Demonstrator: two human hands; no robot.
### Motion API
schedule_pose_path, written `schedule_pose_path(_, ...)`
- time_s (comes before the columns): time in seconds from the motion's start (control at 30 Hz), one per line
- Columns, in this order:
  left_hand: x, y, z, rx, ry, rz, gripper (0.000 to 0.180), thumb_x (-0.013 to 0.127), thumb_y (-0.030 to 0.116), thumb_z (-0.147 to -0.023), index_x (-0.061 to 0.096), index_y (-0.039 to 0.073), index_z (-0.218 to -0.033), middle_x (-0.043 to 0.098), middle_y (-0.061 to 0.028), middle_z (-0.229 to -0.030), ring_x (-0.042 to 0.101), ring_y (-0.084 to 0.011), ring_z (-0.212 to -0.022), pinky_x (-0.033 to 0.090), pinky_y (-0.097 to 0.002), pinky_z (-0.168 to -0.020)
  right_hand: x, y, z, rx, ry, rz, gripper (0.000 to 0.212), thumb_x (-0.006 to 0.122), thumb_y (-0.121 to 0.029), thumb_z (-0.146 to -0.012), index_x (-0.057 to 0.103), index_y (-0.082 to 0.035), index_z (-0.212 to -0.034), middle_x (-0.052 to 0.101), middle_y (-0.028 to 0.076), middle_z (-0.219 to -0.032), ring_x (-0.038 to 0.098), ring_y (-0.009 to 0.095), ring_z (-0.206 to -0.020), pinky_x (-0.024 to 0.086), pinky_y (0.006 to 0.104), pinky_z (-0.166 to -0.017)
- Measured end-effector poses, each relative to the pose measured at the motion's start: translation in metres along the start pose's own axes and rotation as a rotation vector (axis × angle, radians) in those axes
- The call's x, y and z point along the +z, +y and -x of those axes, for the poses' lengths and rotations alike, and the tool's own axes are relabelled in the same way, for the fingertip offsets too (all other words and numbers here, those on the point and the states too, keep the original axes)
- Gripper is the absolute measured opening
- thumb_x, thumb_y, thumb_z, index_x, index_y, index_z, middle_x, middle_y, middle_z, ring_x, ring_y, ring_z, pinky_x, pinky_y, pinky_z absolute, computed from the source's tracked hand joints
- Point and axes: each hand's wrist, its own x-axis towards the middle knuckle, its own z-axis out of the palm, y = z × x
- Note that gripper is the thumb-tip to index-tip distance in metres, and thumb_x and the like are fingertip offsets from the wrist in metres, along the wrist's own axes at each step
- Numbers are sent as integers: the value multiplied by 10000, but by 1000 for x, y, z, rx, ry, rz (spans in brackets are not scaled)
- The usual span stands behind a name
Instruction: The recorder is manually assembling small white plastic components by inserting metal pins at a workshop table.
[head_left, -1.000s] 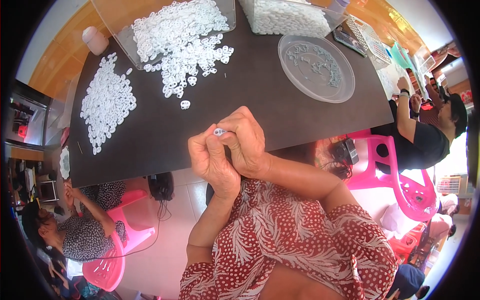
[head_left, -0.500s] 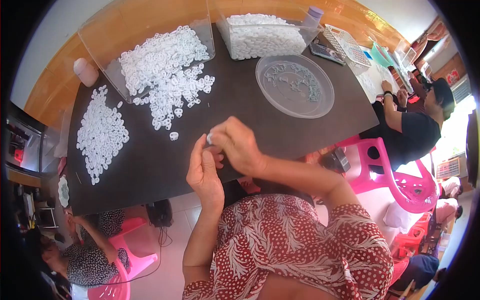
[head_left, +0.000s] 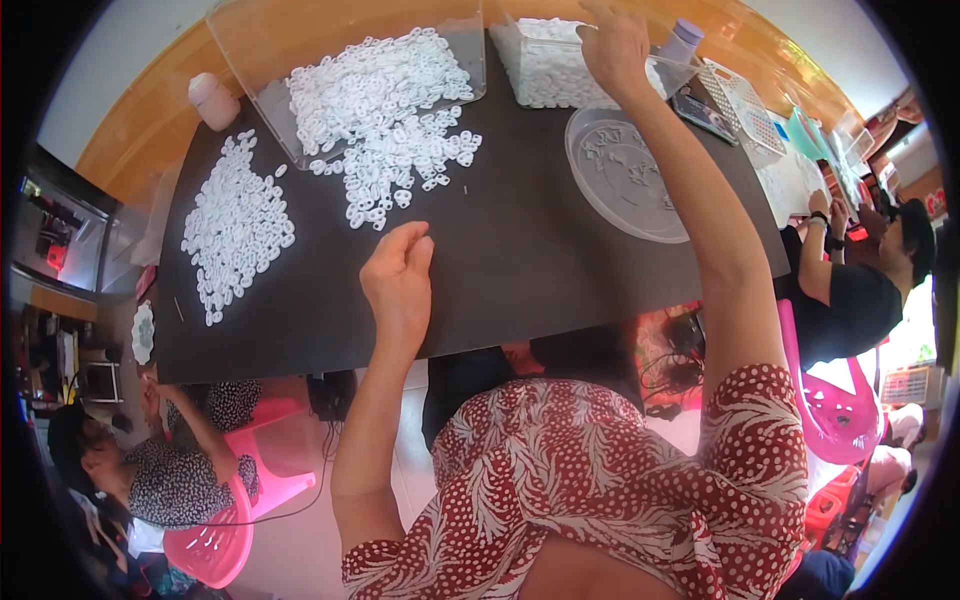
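Observation:
My left hand (head_left: 398,285) is just above the dark table, near the front of a loose spread of small white two-holed plastic pieces (head_left: 405,160). Its fingers are curled together, and whatever they may hold is hidden. My right arm is stretched far forward. My right hand (head_left: 618,52) hovers over a clear bin (head_left: 515,65) filled with white pieces at the back, its fingers apart with nothing visible in them. Below that forearm lies a round clear tray (head_left: 595,195) with small grey-green bits (head_left: 608,150) in it, partly covered by the arm.
A tipped clear bin (head_left: 250,85) spills white pieces at the back left. Another white pile (head_left: 238,225) lies at the left. A pink bottle (head_left: 212,100), a lilac-capped bottle (head_left: 682,42), a phone (head_left: 705,117) and a white basket (head_left: 742,108) stand around. Co-workers sit at both sides.
My hands were together with a small white piece between them. The right has moved forward to the back bin. The left now covers where a lone white piece lay. The view has shifted slightly.

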Motion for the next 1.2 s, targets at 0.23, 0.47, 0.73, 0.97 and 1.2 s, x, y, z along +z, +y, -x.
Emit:
schedule_pose_path(0.23, 9, 0, -45, 489, 128, -523, 101, 612, 16, -735, 633, 31, -833, 600, -110, -770, 579, -298, -736, 467, -376, -656, -27, -107, 100, -180, -510, -448, 126, 643, -176, -727, 631, -57, -688, 609, 113, -719, 559, 315, -752, 452, 420, -653)
schedule_pose_path(0.47, 33, -16, -71, 663, 67, -888, 89, 598, -14, -647, 558, 61, -672, 525, -91, -732, 506, -276, -738, 448, -364, -620, -33, -148, 127, -69, -604, -425, 154, 692, -151, -695, 600, -28, -688, 595, 139, -738, 552, 325, -768, 458, 427, -648)
schedule_pose_path(0.73, 38, -22, -73, 728, 19, -855, 133, 582, -68, -625, 550, 41, -695, 506, -101, -720, 502, -292, -766, 446, -373, -635, -31, -156, 124, -137, -674, -431, 39, 592, -34, -668, 598, 2, -682, 610, 170, -746, 558, 336, -784, 470, 429, -656)
schedule_pose_path(0.97, 33, -14, -78, 515, -69, -827, 92, 581, -29, -681, 587, 12, -764, 564, -158, -808, 538, -324, -806, 468, -419, -698, -34, -148, 131, -113, -615, -569, 56, 581, -45, -697, 539, -11, -684, 580, 152, -729, 526, 342, -763, 447, 437, -666)
schedule_pose_path(1.2, 28, -11, -77, 430, -167, -806, 63, 577, -23, -679, 574, -4, -739, 568, -181, -782, 550, -348, -788, 463, -431, -690, -53, -149, 135, -40, -605, -698, 75, 589, -30, -696, 514, -21, -696, 565, 130, -722, 506, 327, -714, 417, 416, -635)
